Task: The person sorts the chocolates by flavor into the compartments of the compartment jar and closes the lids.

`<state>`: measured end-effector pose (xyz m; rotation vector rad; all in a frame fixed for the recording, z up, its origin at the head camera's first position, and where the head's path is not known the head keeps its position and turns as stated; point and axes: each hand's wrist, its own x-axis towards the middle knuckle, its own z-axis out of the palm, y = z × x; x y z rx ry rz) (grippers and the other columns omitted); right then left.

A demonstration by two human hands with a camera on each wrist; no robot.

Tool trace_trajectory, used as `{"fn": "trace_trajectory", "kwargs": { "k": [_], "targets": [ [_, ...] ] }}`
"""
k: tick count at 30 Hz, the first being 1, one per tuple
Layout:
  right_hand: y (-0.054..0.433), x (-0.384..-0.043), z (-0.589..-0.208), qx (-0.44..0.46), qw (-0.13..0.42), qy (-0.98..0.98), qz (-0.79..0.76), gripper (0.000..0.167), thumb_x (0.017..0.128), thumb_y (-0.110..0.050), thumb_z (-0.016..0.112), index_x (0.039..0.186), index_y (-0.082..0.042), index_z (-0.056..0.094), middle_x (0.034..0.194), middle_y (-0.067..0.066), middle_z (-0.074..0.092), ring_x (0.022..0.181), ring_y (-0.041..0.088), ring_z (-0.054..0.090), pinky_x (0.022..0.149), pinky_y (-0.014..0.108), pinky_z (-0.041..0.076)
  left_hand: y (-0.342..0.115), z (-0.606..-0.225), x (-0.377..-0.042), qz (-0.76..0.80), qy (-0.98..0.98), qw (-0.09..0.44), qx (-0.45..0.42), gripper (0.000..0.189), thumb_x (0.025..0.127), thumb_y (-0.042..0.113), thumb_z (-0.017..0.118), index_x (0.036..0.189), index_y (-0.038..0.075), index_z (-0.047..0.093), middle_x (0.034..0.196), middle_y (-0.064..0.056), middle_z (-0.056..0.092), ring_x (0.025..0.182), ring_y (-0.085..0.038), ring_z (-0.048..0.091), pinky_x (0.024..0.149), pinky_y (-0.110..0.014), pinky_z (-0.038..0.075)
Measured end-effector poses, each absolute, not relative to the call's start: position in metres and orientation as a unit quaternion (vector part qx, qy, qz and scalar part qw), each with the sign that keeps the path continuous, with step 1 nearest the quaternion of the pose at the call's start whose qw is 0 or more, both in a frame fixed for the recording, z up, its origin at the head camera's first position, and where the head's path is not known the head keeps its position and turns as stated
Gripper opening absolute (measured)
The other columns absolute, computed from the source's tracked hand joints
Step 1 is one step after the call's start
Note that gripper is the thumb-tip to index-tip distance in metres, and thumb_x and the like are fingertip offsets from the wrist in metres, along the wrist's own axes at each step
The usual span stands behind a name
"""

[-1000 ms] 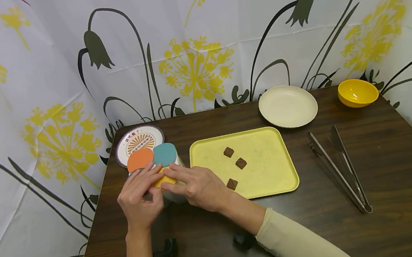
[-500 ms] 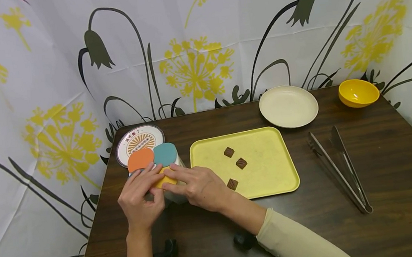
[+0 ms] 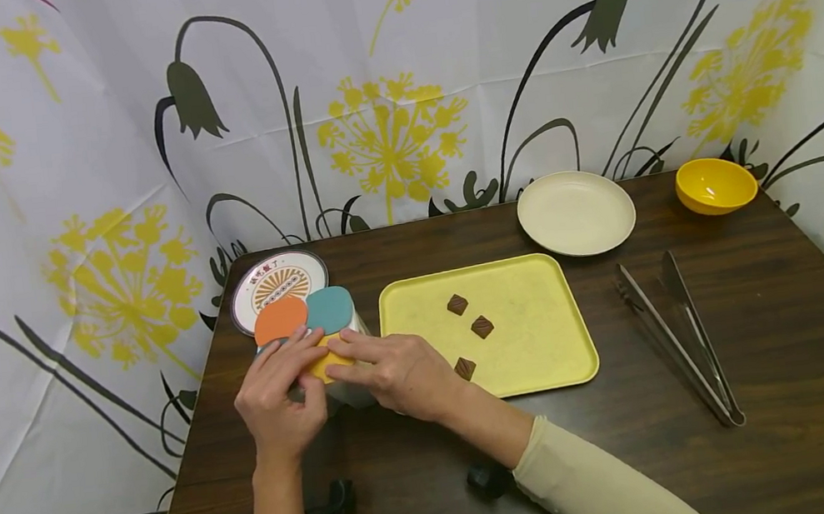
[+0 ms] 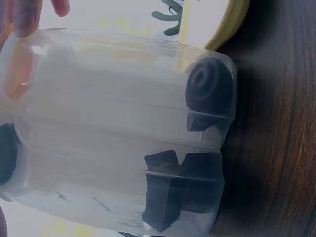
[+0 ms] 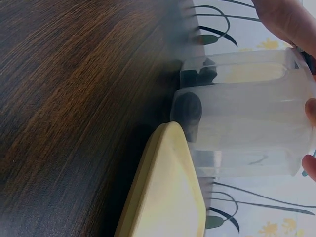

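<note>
A clear plastic container point(image 4: 108, 103) with orange point(image 3: 281, 319), teal point(image 3: 330, 309) and yellow point(image 3: 321, 373) lids stands left of the tray. A fourth, bluish lid is mostly covered. My left hand point(image 3: 280, 401) holds the yellow lid, fingers over its top and thumb at the near edge. From the right, my right hand point(image 3: 405, 375) presses the same lid with extended fingers; its thumb is hidden. Dark pieces point(image 4: 210, 89) lie at the container's bottom in the left wrist view. Right of the hands, three brown chocolates point(image 3: 483, 326) lie on the yellow tray point(image 3: 542, 344).
A patterned plate point(image 3: 279, 279) sits behind the container. At the back right are a cream plate point(image 3: 577, 213) and a yellow bowl point(image 3: 716, 186). Metal tongs point(image 3: 681, 346) lie spread to the right of the tray on the dark wooden table point(image 3: 793, 368).
The right fingertips have shifted very slightly on the yellow lid. Both hands otherwise stay in place, and the container, tray and chocolates have not moved.
</note>
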<state>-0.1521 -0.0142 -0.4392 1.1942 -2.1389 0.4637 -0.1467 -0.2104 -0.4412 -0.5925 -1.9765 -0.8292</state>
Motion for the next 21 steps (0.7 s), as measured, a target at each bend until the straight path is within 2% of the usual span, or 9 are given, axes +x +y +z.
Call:
{"fn": "trace_trajectory", "kwargs": {
  "k": [5,10,15,21],
  "targets": [
    [-0.0136,-0.1527,-0.4410,0.454,0.304,-0.812,0.205,0.040,0.083,-0.017,0.077,0.123,-0.021,0.071,0.134,-0.001,0.061,0.128,0.011,0.051,0.088,0.021,0.050,-0.2125,-0.4412,-0.1446,-0.336,-0.803,0.427,-0.243,0.023,0.080,0.019,0.061,0.089,0.007,0.078,0.101,-0.007,0.074,0.099,-0.031,0.070,0.097,-0.039,0.045],
    [-0.0136,-0.1550,-0.4418,0.467,0.296,-0.802,0.226,0.041,0.085,-0.017,0.076,0.125,-0.012,0.069,0.135,0.004,0.059,0.129,0.014,0.051,0.105,0.023,0.036,-0.2153,-0.4426,-0.1425,-0.329,-0.812,0.412,-0.251,0.035,0.077,0.035,0.071,0.096,0.007,0.079,0.106,-0.008,0.074,0.102,-0.031,0.069,0.099,-0.040,0.044],
    [-0.0113,-0.1575,-0.4406,0.468,0.274,-0.812,0.215,0.049,0.089,-0.020,0.072,0.135,-0.010,0.060,0.140,0.009,0.055,0.134,0.021,0.046,0.109,0.027,0.033,-0.2167,-0.4433,-0.1430,-0.323,-0.814,0.409,-0.257,0.048,0.074,0.047,0.079,0.099,0.007,0.078,0.107,-0.007,0.073,0.102,-0.031,0.069,0.099,-0.042,0.044],
    [-0.0069,-0.1611,-0.4410,0.448,0.257,-0.837,0.184,0.054,0.091,-0.031,0.069,0.141,-0.015,0.055,0.146,0.010,0.049,0.139,0.024,0.039,0.109,0.037,0.035,-0.2157,-0.4431,-0.1444,-0.324,-0.809,0.415,-0.261,0.049,0.070,0.047,0.083,0.098,0.006,0.078,0.106,-0.007,0.074,0.101,-0.031,0.069,0.098,-0.041,0.045]
  ]
}}
